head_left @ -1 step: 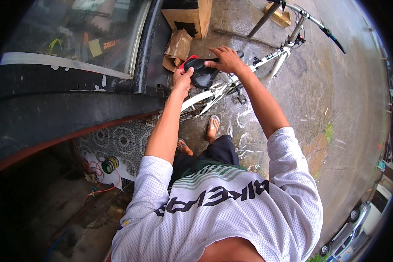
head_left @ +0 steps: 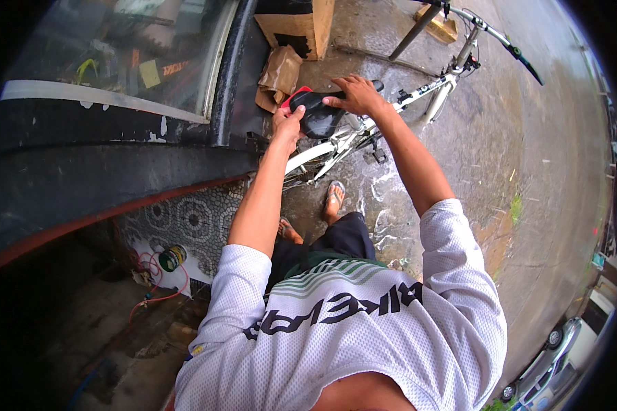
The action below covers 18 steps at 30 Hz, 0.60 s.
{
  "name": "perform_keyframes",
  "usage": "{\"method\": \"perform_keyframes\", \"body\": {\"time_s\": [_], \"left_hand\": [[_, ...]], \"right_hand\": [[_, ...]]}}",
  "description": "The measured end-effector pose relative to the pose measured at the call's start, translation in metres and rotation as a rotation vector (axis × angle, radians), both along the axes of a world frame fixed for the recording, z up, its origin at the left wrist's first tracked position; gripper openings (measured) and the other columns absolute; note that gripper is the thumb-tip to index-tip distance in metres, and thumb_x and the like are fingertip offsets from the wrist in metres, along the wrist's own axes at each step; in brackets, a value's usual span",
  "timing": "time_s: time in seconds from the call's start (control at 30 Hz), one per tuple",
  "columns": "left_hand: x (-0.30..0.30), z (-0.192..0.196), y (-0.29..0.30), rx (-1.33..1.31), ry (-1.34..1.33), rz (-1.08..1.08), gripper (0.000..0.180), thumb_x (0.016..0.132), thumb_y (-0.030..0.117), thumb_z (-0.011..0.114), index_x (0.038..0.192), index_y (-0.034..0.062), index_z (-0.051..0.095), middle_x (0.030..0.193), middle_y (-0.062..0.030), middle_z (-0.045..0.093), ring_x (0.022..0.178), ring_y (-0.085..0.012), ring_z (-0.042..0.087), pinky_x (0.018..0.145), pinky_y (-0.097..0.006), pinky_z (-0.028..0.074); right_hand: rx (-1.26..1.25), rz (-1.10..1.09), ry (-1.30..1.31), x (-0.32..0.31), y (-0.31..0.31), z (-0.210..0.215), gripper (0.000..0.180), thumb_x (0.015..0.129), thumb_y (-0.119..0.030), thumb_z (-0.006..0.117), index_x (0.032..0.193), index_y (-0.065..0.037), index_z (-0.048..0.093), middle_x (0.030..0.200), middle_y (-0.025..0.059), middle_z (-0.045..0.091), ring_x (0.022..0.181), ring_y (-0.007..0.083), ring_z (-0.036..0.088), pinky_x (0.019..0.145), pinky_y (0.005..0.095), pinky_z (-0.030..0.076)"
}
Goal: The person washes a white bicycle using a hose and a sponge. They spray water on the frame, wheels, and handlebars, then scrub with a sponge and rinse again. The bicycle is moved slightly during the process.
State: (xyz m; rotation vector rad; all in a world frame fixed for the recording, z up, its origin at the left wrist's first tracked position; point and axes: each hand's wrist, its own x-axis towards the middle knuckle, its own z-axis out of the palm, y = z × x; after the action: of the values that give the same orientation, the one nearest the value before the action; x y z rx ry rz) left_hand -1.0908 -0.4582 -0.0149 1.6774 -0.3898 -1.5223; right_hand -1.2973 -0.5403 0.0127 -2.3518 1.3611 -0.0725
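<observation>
A black bicycle saddle [head_left: 322,118] sits on a white bicycle [head_left: 408,98] standing ahead of me. My left hand [head_left: 286,129] is closed at the saddle's rear left edge, thumb on top and the other fingers mostly hidden. A red flat thing [head_left: 296,96] shows just beyond that hand, against the saddle; its kind is unclear. My right hand [head_left: 356,94] lies across the saddle's far right part, thumb and fingers spread apart, touching the top. The handlebar [head_left: 490,29] stretches away at the upper right.
A dark wall with a window [head_left: 116,55] rises at the left. A brown paper bag [head_left: 279,75] and a cardboard box [head_left: 319,31] stand beyond the saddle. A metal bar [head_left: 415,33] stands near the front wheel. A green can [head_left: 173,257] and an orange hose [head_left: 164,298] lie lower left.
</observation>
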Motion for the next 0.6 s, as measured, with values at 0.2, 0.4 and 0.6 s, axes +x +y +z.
{"method": "perform_keyframes", "body": {"time_s": [0.2, 0.4, 0.6], "left_hand": [[0.003, -0.003, 0.003, 0.008, -0.084, -0.012, 0.043, 0.092, 0.028, 0.070, 0.119, 0.0014, 0.048, 0.105, -0.0131, 0.063, 0.085, -0.0234, 0.067, 0.071, -0.043, 0.058], [0.011, 0.004, 0.023, 0.031, 0.115, -0.008, 0.051, 0.093, 0.039, 0.068, 0.121, 0.0002, 0.050, 0.103, -0.0152, 0.063, 0.087, -0.0268, 0.067, 0.076, -0.042, 0.057], [0.017, 0.012, 0.029, 0.011, 0.169, -0.034, 0.057, 0.096, 0.046, 0.060, 0.127, -0.0010, 0.049, 0.110, -0.0207, 0.063, 0.098, -0.0290, 0.066, 0.081, -0.042, 0.055]], "right_hand": [[0.017, 0.018, 0.033, 0.000, 0.003, -0.008, 0.082, 0.084, -0.077, 0.046, 0.128, -0.009, 0.062, 0.126, 0.0202, 0.060, 0.130, 0.0364, 0.046, 0.113, 0.0494, 0.027], [-0.065, 0.004, -0.007, 0.001, -0.006, -0.015, 0.077, 0.085, -0.076, 0.047, 0.116, -0.009, 0.068, 0.115, 0.0200, 0.064, 0.121, 0.0362, 0.052, 0.108, 0.0490, 0.032], [-0.126, -0.063, 0.028, 0.002, 0.007, -0.012, 0.074, 0.084, -0.075, 0.049, 0.110, -0.008, 0.068, 0.110, 0.0195, 0.065, 0.113, 0.0374, 0.055, 0.103, 0.0480, 0.035]]}}
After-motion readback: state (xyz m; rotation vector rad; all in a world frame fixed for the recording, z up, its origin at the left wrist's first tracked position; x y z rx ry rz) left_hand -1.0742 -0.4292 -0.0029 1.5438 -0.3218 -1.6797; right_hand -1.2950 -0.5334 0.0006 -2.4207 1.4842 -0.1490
